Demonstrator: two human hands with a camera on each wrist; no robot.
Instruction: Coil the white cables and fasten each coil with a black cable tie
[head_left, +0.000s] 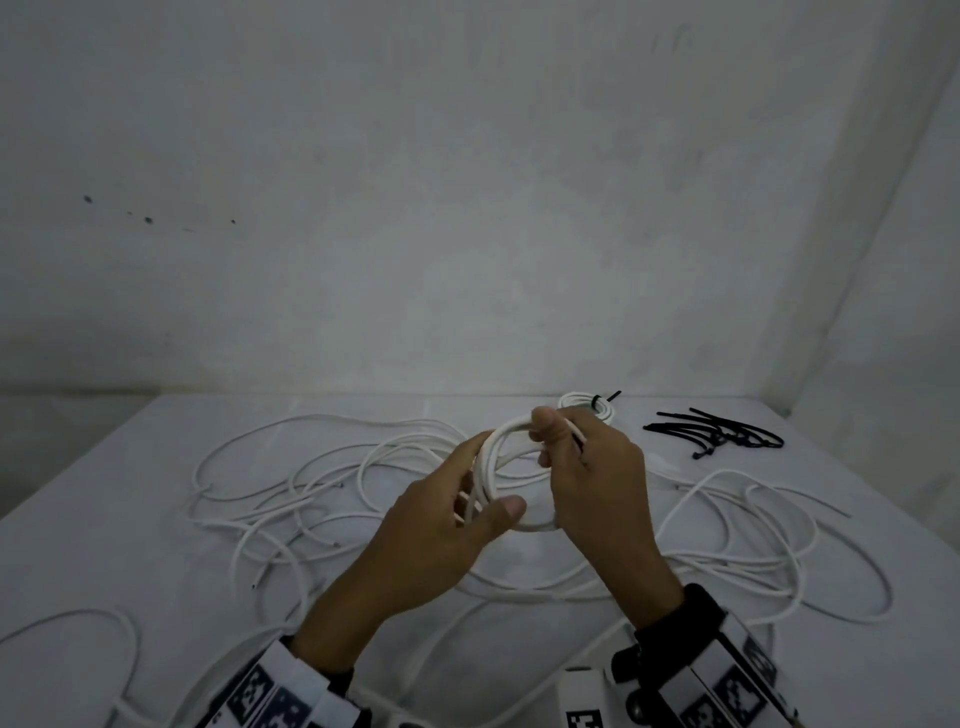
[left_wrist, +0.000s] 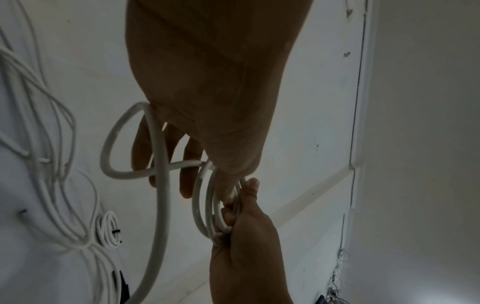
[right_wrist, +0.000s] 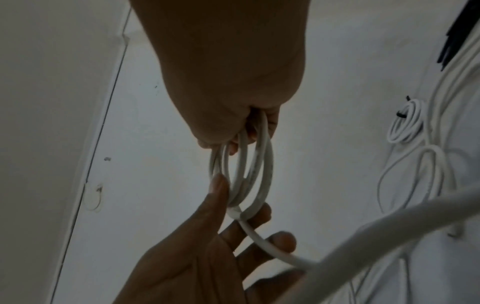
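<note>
A coil (head_left: 511, 478) of smooth, round white cable, several loops thick, is held above the white table (head_left: 130, 467), near its centre. The right hand (head_left: 597, 483) grasps the coil's far and right side, thumb and fingers curled round the bundled loops. The left hand (head_left: 441, 525) supports the coil at about 8 o'clock, fingers fairly straight behind the loops, thumb in front.

The right wrist view shows the loops fanned apart below the right hand's grip, with a free strand running across the left fingers (right_wrist: 281, 239); the head view hides this behind the hands.

Loose white cables (head_left: 291, 493) sprawl in slack curves across the table from 9 to 3 o'clock of the coil. A finished coil (head_left: 592, 405), banded by a black tie, lies at 1 o'clock, partly hidden by the right hand. A bundle of thin black cable ties (head_left: 717, 434) lies at 2 o'clock.
</note>
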